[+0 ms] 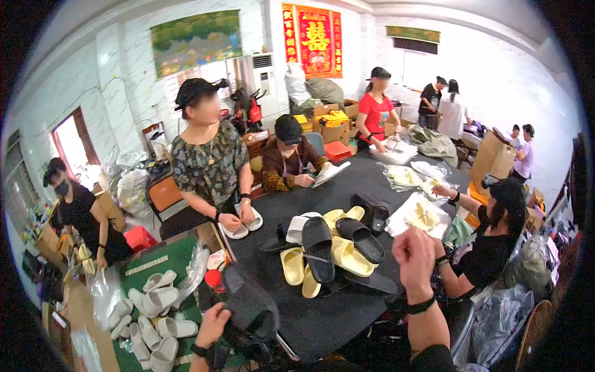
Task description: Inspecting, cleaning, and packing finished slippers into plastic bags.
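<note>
My left hand (212, 325) is closed on the edge of a black slide slipper (251, 307) at the table's near left side. My right hand (414, 257) is raised over the near right part of the black-covered table (325, 332), fingers curled in. Whatever it may hold is hidden. Between my hands and farther off lies a pile of loose slippers, among them a black slide (318, 248), a pale yellow slide (353, 256) and a white slide (300, 227). A dark slipper (372, 283) lies flat at the pile's near right.
Grey-white slippers (164, 353) lie on a green surface (139, 282) at left, near a red-capped jar (214, 281). Across the table one person handles white slippers (243, 224); another holds a white slipper (330, 173). Bagged slippers (418, 214) lie at right beside a seated person.
</note>
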Demonstrator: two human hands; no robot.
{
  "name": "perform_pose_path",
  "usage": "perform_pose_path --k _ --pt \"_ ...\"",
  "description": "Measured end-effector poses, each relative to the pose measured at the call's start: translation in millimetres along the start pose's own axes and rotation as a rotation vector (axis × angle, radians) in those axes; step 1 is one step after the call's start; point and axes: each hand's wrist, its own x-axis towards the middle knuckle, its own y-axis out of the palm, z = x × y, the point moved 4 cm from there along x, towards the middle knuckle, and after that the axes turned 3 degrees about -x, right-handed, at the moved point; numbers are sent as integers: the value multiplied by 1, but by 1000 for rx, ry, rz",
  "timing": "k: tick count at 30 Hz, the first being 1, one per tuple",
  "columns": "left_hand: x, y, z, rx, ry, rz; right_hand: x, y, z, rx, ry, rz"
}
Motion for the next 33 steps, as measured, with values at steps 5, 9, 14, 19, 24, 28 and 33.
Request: perform_pose_path --k 5,9,14,19,24,28,33 --pt "-75 -72 0 -112 -148 -435 -29 -40 0 88 70 -245" --pt "-123 -127 52 -225 -270 -667 -15 -81 -62 -77 -47 -145" --pt "-166 -207 131 -49 -318 -759 -51 190 -21 35 128 297" --pt "-244 -256 211 165 -589 -989 -73 242 -47 64 200 455" --pt "-212 -338 247 217 -449 -992 -84 279 -49 35 216 348" --pt "-200 -369 311 1039 -781 -903 -104 224 -48 -29 229 214" --pt "-128 -325 329 343 -367 -663 -101 89 -36 -347 199 -78"
